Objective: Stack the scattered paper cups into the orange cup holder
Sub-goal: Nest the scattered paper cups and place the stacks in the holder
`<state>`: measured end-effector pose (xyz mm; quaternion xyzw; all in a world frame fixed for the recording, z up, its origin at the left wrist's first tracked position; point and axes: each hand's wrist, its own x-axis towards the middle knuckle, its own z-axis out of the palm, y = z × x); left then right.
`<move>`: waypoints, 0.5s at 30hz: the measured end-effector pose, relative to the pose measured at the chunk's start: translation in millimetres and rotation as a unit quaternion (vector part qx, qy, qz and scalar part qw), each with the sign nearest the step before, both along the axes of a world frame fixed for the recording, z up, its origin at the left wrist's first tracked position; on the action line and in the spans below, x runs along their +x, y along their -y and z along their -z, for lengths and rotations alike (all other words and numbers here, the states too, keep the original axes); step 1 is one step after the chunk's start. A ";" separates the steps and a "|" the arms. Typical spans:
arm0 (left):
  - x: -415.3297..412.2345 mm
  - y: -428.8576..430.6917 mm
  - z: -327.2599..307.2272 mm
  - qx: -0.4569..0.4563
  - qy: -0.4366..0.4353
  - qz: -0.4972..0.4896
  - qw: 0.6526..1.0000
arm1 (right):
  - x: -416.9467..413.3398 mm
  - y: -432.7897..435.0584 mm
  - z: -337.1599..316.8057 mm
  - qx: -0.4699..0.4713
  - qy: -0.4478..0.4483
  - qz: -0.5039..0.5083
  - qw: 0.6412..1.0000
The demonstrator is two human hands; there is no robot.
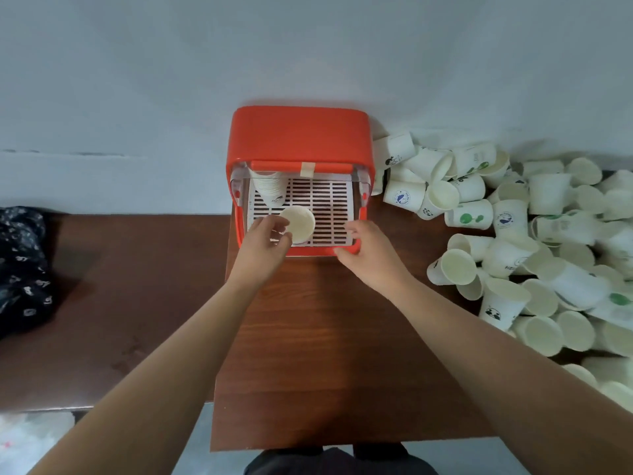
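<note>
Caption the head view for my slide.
Left hand holds a paper cup over the orange cup holder; right hand at its corner.
</note>
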<state>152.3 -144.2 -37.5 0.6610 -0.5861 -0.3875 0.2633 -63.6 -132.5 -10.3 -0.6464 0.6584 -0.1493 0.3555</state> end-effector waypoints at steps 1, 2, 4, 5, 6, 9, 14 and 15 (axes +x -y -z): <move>-7.5 -6.6 -2.9 0.001 -0.006 0.022 1.000 | -19.2 -11.2 -4.9 -0.005 -0.019 0.003 1.000; -16.9 -13.2 -6.2 0.000 -0.013 0.048 0.999 | -40.4 -21.5 -8.7 -0.010 -0.041 0.010 0.999; -41.2 -23.8 -9.0 -0.003 -0.027 0.097 0.995 | -85.4 -38.2 -12.6 -0.015 -0.078 0.036 0.996; -55.7 -27.6 -9.5 0.001 -0.032 0.118 0.992 | -107.5 -44.7 -13.9 -0.013 -0.091 0.051 0.994; -71.6 -30.3 -10.0 0.007 -0.036 0.137 0.990 | -128.4 -50.2 -15.9 -0.010 -0.103 0.066 0.992; -123.9 -32.8 -11.1 0.024 -0.030 0.174 0.984 | -183.9 -61.6 -19.2 -0.010 -0.133 0.106 0.985; -212.7 -27.6 -11.7 0.034 0.041 0.235 0.971 | -240.1 -71.6 -17.9 0.018 -0.165 0.112 0.980; -228.7 -25.8 -10.3 0.040 0.054 0.243 0.968 | -247.5 -73.8 -15.8 0.025 -0.176 0.110 0.978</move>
